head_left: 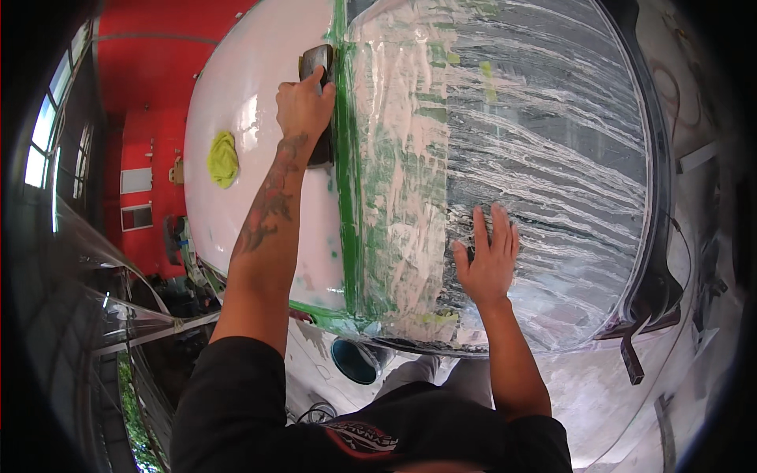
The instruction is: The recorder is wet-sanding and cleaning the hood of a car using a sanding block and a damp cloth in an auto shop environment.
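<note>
My left hand (303, 102) grips a long, dark sanding block (317, 154), which lies lengthwise on a pale pink, glossy curved panel (248, 197) beside a green strip (344, 236). My right hand (491, 260) lies flat with fingers spread on a dark grey surface (552, 158) covered in whitish streaks. Between the hands runs a band of smeared pinkish-white and green coating (398, 181). A crumpled yellow-green cloth (223, 158) sits on the pink panel, left of my left hand.
A dark bucket (355, 359) stands on the pale floor below the near edge. Red walls (146, 71) and windows are at the left, with plastic sheeting (102, 260) below them. A black trim edge (658, 292) with a hanging bracket (631, 359) borders the right side.
</note>
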